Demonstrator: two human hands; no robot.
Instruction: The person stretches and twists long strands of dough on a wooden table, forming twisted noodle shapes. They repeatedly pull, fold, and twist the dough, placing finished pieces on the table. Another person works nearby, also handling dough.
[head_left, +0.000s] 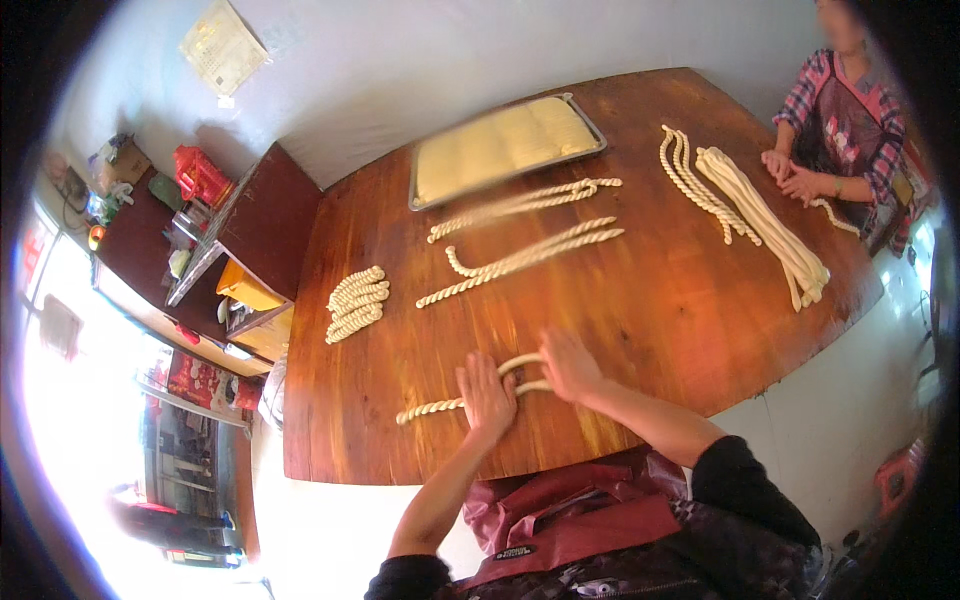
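A strand of dough, twisted at its left end and smooth between my hands, lies on the wooden table near its front edge. My left hand presses flat on the strand, just right of the twisted part. My right hand rests on the smooth right part, slightly blurred, its fingers pointing away from me. Beyond them lie long twisted dough strands, with another pair farther back. Several short twisted dough pieces sit side by side at the left.
A metal tray of dough stands at the back. On the right are twisted strands and a bundle of smooth dough strands. A person handles a strand there. A dark cabinet and a red jug are left.
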